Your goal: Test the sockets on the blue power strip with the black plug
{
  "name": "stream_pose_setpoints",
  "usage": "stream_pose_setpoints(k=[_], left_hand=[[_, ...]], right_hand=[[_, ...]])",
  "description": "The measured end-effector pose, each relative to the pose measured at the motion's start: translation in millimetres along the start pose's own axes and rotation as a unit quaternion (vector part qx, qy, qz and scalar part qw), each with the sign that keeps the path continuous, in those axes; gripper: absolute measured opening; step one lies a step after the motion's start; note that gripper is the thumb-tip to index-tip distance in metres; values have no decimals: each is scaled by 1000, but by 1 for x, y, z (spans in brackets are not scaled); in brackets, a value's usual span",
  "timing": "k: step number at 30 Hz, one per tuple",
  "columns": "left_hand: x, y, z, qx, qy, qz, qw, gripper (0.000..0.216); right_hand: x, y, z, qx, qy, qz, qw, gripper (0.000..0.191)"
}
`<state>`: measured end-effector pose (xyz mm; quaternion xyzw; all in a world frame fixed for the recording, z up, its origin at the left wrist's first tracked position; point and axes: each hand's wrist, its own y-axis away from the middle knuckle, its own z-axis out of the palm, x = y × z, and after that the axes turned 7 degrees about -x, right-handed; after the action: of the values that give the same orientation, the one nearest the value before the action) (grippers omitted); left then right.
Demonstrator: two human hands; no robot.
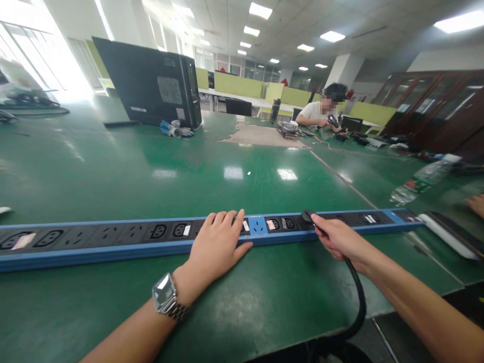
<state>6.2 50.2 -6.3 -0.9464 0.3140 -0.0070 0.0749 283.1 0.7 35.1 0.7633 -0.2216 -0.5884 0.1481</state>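
Observation:
A long blue and black power strip (113,237) lies across the green table (189,171) in front of me. My left hand (217,247), with a watch on the wrist, rests flat on the strip's middle, fingers together over the sockets. My right hand (338,239) is closed on a black plug (308,217) that sits at a socket on the strip's right part. The plug's thick black cable (357,297) curves down past my forearm and off the table's near edge.
A black computer case (151,85) stands at the back left beside a small bundle (176,129). A plastic water bottle (423,179) lies at the right. Another person (321,113) sits at the far end. Someone's fingers (477,204) show at the right edge.

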Motion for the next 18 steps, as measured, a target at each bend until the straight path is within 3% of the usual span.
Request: stream_pose_setpoints(k=[12,15,18], left_hand=[[-1,0,1,15,6,7,1000,65],[-1,0,1,20,7,9,1000,66],[-1,0,1,16,6,9,1000,65]], right_hand=[[-14,13,-6,-48,-13,103,993,45],[-28,5,-10,-83,-47,154,983,43],[-40,-7,-12,-109,-84,161,977,42]])
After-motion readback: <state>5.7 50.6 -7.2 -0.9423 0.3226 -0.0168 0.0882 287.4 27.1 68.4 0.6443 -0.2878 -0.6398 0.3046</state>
